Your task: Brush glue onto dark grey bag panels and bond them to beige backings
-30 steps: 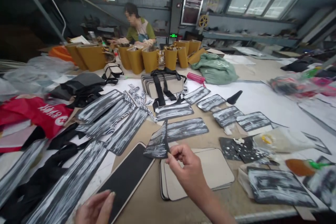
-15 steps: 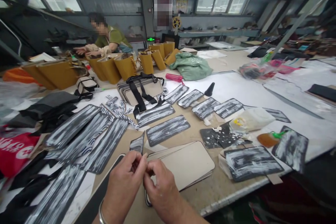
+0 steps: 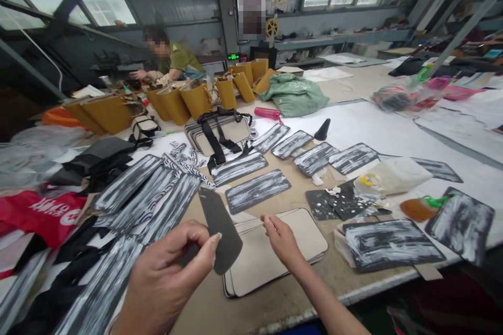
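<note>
My left hand (image 3: 173,272) pinches a dark grey flat panel (image 3: 220,233) with rounded corners between thumb and fingertips, its plain side towards me. My right hand (image 3: 280,234) is apart from it, above a stack of beige panels (image 3: 302,235) with dark edges; its fingers are curled together, and whether anything small is in them is hidden. Beyond the hands lies a dark panel streaked with white (image 3: 258,189). Several more white-streaked panels (image 3: 131,183) lie to the left, some overlapping a patterned strip. Another streaked panel (image 3: 393,245) rests right of the beige stack.
A bottle of amber liquid (image 3: 416,209) with a green tip lies at right, near a translucent bag (image 3: 393,175). Black straps (image 3: 214,138) cross a beige panel bundle. Mustard-coloured bags (image 3: 196,99) stand farther back, with a person (image 3: 178,57) behind them. Red bag (image 3: 43,212) at left.
My hands have come apart from their pinch together. The panel in my left hand now shows its plain dark side instead of white streaks. My right hand has moved right over the beige stack.
</note>
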Motion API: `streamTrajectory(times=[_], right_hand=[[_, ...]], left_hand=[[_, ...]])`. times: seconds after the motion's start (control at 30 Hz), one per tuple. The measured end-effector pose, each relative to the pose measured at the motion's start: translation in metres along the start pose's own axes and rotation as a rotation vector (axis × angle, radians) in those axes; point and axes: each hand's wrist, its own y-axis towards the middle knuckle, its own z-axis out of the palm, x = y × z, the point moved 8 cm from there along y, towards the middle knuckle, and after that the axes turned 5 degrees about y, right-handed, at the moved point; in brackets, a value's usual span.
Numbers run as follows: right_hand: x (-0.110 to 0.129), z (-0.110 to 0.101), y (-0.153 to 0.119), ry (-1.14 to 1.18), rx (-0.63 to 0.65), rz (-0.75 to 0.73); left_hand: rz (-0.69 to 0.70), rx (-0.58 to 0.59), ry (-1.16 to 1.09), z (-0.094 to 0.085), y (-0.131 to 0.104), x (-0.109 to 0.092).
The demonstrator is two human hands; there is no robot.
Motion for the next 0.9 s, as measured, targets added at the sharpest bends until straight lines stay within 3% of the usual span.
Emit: streamTrajectory(times=[0.2, 0.33, 0.5, 0.6, 0.7, 0.77, 0.83, 0.9], right_hand=[[-0.021, 0.009, 0.003, 0.330, 0.154, 0.312], [-0.030, 0.007, 0.003, 0.300, 0.102, 0.361], [-0.034, 0.043, 0.002, 0.435, 0.208, 0.419], [-0.027, 0.052, 0.002, 0.593, 0.195, 0.421], [-0.028, 0.038, 0.000, 0.661, 0.173, 0.466], [-0.036, 0.015, -0.004, 0.645, 0.131, 0.483], [-0.048, -0.017, -0.009, 0.548, 0.060, 0.465], [-0.060, -0.053, -0.016, 0.345, -0.025, 0.404]], left_hand=[[-0.045, -0.012, -0.160, -0.003, 0.000, -0.005], [-0.065, -0.007, -0.219, 0.001, 0.000, 0.003], [-0.137, -0.011, -0.314, 0.000, -0.003, 0.007], [-0.187, -0.071, -0.290, -0.010, -0.007, 0.018], [-0.245, -0.119, -0.238, -0.021, -0.014, 0.047], [-0.317, -0.143, -0.218, -0.024, -0.025, 0.079], [-0.410, -0.122, -0.206, -0.016, -0.040, 0.113], [-0.504, -0.054, -0.201, 0.005, -0.059, 0.143]])
